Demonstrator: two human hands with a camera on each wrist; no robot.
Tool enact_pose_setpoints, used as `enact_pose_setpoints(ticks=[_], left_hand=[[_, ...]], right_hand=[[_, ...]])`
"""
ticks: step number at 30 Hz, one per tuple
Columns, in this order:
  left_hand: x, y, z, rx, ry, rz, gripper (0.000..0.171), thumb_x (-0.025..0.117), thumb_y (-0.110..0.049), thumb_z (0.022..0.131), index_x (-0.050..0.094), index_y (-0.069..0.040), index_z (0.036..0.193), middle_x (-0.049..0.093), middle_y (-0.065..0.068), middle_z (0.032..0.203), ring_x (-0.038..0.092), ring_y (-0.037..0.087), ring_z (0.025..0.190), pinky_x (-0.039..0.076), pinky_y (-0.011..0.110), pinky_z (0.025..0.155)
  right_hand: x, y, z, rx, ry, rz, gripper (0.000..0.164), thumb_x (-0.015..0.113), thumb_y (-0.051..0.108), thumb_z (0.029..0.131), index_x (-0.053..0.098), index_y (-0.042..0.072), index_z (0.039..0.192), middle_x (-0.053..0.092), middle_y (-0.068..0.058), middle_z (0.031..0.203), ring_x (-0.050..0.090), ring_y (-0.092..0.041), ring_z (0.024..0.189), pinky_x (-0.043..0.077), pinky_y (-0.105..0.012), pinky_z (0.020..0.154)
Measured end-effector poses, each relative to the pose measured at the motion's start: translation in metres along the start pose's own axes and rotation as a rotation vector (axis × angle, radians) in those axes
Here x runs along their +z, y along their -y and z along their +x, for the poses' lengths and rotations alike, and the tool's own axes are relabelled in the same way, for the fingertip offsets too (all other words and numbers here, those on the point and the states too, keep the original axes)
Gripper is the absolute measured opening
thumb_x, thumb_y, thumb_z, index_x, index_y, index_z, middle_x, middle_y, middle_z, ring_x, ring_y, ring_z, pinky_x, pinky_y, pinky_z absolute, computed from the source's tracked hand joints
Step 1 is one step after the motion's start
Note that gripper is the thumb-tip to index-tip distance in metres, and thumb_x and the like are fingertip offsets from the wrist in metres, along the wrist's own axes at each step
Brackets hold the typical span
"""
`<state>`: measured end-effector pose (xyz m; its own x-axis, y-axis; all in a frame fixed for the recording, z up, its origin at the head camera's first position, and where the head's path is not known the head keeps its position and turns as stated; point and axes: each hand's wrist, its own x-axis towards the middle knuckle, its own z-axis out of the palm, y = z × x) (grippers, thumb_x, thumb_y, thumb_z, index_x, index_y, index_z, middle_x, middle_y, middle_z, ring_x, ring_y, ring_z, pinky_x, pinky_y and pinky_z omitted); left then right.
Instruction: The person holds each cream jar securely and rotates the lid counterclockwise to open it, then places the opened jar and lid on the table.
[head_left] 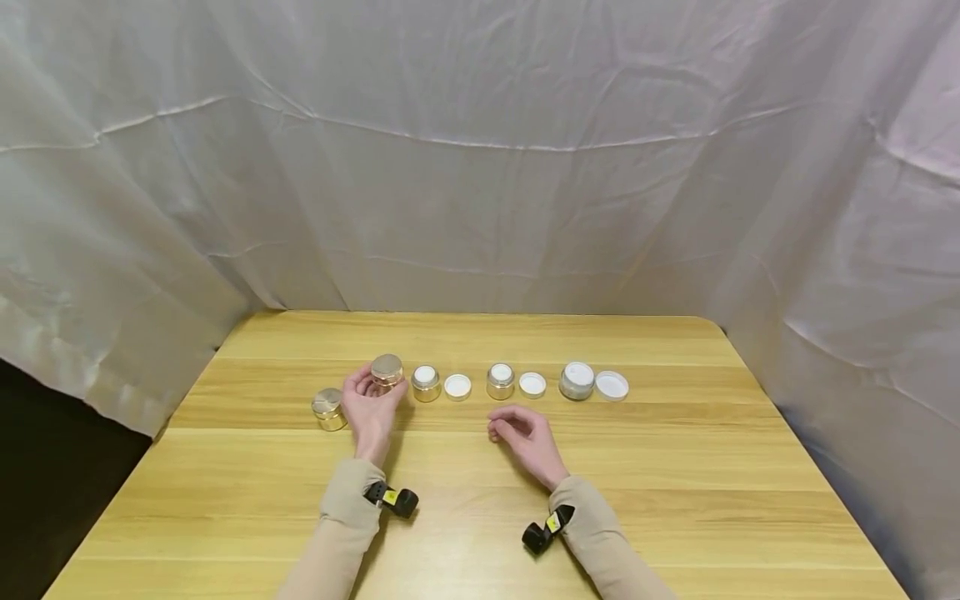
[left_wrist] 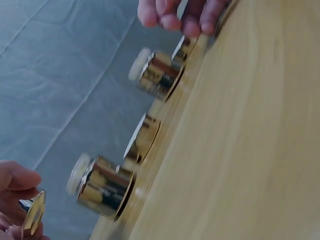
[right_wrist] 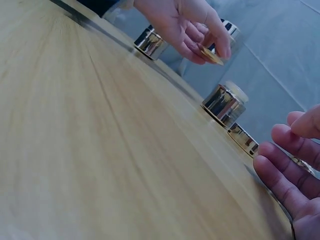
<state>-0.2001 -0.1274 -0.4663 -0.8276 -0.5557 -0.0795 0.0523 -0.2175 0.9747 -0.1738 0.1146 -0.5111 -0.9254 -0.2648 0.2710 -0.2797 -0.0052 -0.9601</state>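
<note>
In the head view my left hand [head_left: 372,414] grips a gold jar with its lid [head_left: 387,372], thumb on one side and fingers on the other. The right wrist view shows this jar [right_wrist: 229,31] raised off the table. Just left of that hand stands another lidded gold jar [head_left: 330,409]. To its right is an uncovered gold jar [head_left: 427,384] with a white top, its lid [head_left: 457,387] lying upside down beside it. My right hand [head_left: 531,440] hovers over the table with loosely bent fingers and holds nothing.
Farther right along the row stand a second uncovered gold jar [head_left: 500,382] with an upturned lid [head_left: 532,385], and a wider uncovered jar [head_left: 577,382] with its larger lid [head_left: 612,386]. A grey curtain [head_left: 480,208] hangs behind the wooden table [head_left: 465,533].
</note>
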Motion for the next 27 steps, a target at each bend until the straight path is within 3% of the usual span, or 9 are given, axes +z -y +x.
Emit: enact_pose_setpoints(ticks=[5,11,19,23,27], left_hand=[[0.005,0.004,-0.011,-0.017,0.02,-0.015,0.062,0.079,0.014,0.069,0.054,0.001,0.124,0.064,0.012,0.121,0.06,0.007,0.098,0.053,0.01,0.087],[0.007,0.011,-0.022,-0.012,0.078,-0.006,0.06,0.083,0.008,0.07,0.057,0.001,0.124,0.066,0.007,0.116,0.062,0.005,0.096,0.054,0.011,0.087],[0.01,0.021,-0.03,0.001,0.167,-0.091,0.062,0.083,0.008,0.071,0.059,0.0,0.127,0.067,0.004,0.119,0.065,0.005,0.104,0.055,0.012,0.094],[0.012,0.025,-0.034,-0.003,0.275,-0.179,0.06,0.078,0.013,0.074,0.058,0.002,0.129,0.064,0.004,0.122,0.067,0.008,0.106,0.056,0.017,0.098],[0.013,0.028,-0.037,-0.028,0.407,-0.236,0.064,0.072,0.014,0.079,0.051,0.005,0.139,0.053,0.014,0.139,0.066,0.01,0.111,0.056,0.021,0.099]], right_hand=[[-0.001,0.001,0.0,0.005,-0.005,0.038,0.023,0.061,-0.003,0.095,0.061,-0.021,0.11,0.063,-0.043,0.098,0.069,-0.009,0.081,0.064,-0.026,0.078],[-0.004,-0.001,0.0,0.01,-0.024,0.039,0.022,0.061,-0.003,0.095,0.061,-0.02,0.109,0.063,-0.043,0.099,0.069,-0.009,0.081,0.064,-0.025,0.078],[-0.008,-0.001,-0.001,0.01,-0.029,0.037,0.022,0.061,-0.004,0.095,0.061,-0.02,0.109,0.063,-0.043,0.098,0.068,-0.008,0.08,0.064,-0.024,0.078],[-0.01,0.001,-0.002,0.007,-0.03,0.036,0.022,0.061,-0.004,0.095,0.061,-0.021,0.109,0.063,-0.044,0.098,0.069,-0.008,0.08,0.064,-0.024,0.077],[-0.013,0.001,-0.003,-0.006,-0.03,0.035,0.023,0.061,-0.004,0.095,0.06,-0.021,0.109,0.062,-0.044,0.099,0.069,-0.008,0.081,0.064,-0.025,0.078]])
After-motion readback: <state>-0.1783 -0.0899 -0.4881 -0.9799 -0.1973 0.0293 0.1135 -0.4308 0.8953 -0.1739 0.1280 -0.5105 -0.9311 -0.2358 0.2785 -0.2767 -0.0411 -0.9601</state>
